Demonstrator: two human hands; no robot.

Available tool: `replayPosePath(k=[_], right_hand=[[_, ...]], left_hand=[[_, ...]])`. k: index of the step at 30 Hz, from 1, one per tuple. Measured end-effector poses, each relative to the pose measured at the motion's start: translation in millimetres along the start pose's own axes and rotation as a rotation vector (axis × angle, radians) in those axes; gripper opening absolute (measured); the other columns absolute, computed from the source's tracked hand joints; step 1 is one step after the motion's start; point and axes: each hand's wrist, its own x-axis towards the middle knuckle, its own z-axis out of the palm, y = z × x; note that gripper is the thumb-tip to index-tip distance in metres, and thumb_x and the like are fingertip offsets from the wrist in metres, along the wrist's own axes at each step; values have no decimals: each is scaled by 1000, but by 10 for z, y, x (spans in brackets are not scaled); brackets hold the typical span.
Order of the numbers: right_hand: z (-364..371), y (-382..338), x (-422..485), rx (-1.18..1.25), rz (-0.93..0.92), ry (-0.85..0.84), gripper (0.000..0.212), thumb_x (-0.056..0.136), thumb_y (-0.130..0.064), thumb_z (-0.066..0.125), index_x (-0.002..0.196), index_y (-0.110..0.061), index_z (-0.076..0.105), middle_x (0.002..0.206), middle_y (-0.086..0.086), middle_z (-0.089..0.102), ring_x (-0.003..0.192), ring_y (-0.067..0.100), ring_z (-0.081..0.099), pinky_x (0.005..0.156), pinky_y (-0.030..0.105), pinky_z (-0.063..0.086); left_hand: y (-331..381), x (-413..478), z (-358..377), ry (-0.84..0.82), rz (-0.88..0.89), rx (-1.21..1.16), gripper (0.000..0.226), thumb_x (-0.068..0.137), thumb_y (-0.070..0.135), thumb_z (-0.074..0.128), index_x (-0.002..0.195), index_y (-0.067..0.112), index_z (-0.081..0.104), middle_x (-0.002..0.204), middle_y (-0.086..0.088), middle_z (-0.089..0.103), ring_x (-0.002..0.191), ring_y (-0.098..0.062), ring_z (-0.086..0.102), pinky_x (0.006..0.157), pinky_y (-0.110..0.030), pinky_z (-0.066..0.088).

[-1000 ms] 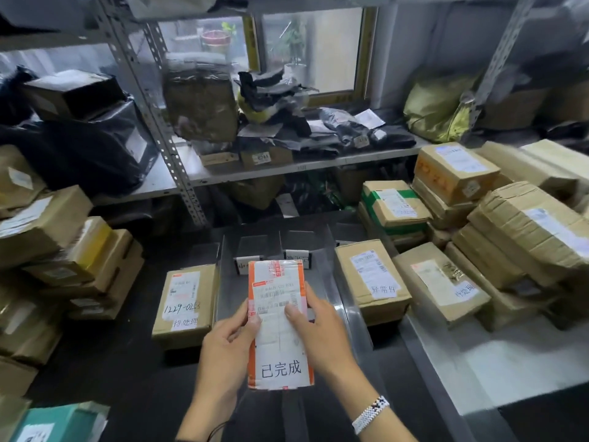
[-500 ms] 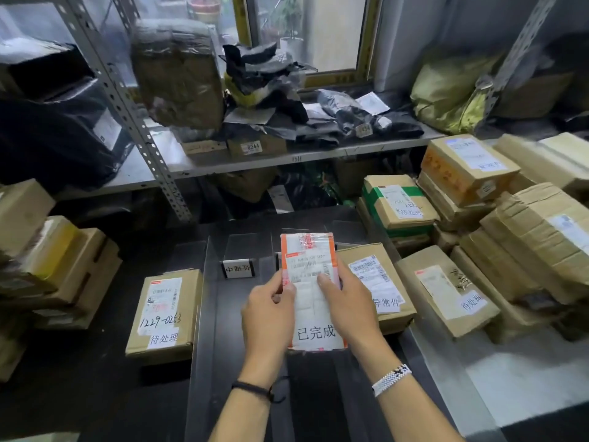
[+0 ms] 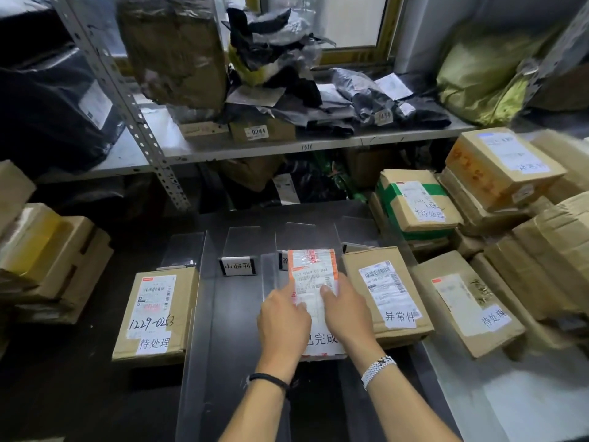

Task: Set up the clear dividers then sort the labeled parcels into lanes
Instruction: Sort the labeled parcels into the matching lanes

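Head camera looks down over both forearms at a dark table (image 3: 229,330), where clear dividers (image 3: 195,362) stand upright and split the surface into lanes running away from the person. The left hand (image 3: 283,323) and the right hand (image 3: 345,314) each grip one long side of an orange-edged parcel (image 3: 314,269), with thumbs laid on its white label and the other fingers curled under, out of sight. From where I stand, that two-handed hold looks meant to keep the flat packet square to the lane walls as it goes in. The parcel is in the third lane from the left, and its far end mostly hides the small card at the back. Whether its underside touches the table I cannot tell. The lane to its left has a label card (image 3: 237,266) propped at its back. Further left a brown box (image 3: 156,314) lies in its own lane, and just right of the parcel another labelled box (image 3: 385,295) lies in the next, both label up so they read from above. Off to the right, unsorted boxes (image 3: 462,301) are heaped, and a metal shelf (image 3: 287,148) of bags runs behind. I judge the dividers done and the sorting under way, with most parcels not yet placed
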Motion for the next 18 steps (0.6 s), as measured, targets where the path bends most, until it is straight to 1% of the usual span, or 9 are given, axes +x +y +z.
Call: replayPosePath(k=[1,3,5,7,9,11,13,16,18], right_hand=[[3,17,30,-12,8,-9,28,106,-36,43,131,-27,53,124,-2,67,107,23,64,90,40,52],[6,45,83,-38,21,-26,29,106,-35,43,132,-25,53,125,0,67,109,25,63,86,37,50],[11,52,120,-61,23,-36,29,107,-33,44,133,-22,52,126,2,66,110,26,63,79,34,45],[28,54,144,-75,39,-40,31,107,-31,45,135,-19,51,127,4,66,112,28,63,77,34,43],[57,60,169,-85,49,-50,32,106,-31,45,136,-18,50,127,6,65,113,30,63,81,35,47],[94,74,194,-79,62,-63,33,106,-30,46,136,-17,49,127,7,66,113,31,63,88,39,51],[131,85,220,-74,67,-75,32,106,-30,46,135,-16,49,128,7,65,114,31,63,91,41,52],[174,111,260,-65,68,-93,30,105,-29,46,132,-16,51,126,6,65,112,29,63,92,44,54],[193,138,276,-53,81,-105,28,105,-27,46,130,-16,53,125,6,66,110,29,64,91,43,54]], left_hand=[[14,-7,28,-13,-5,3,49,93,9,55,135,34,60,92,9,60,73,-8,52,53,-10,37],[30,-27,93,-56,-13,36,47,93,8,53,136,25,59,101,4,63,79,-10,54,61,-10,42],[45,-43,155,-94,-53,60,46,94,9,53,138,20,56,117,-3,63,94,-18,60,75,-19,47],[31,-41,223,-120,-79,70,43,92,12,54,135,21,57,118,-3,63,97,-21,63,82,-28,54],[30,-28,274,-127,-82,64,39,91,15,56,129,22,60,114,-2,64,92,-20,65,81,-35,58],[29,-14,300,-141,-91,42,35,92,16,55,126,21,60,113,-2,64,90,-19,65,78,-35,58],[7,0,328,-167,-109,21,35,93,15,53,127,21,60,115,-3,64,91,-20,66,78,-35,59],[-31,27,398,-203,-137,-29,40,94,12,48,132,19,57,122,-5,60,96,-23,65,82,-38,58],[-55,45,449,-223,-151,-41,42,95,10,45,136,18,53,128,-6,54,102,-23,62,83,-34,55]])
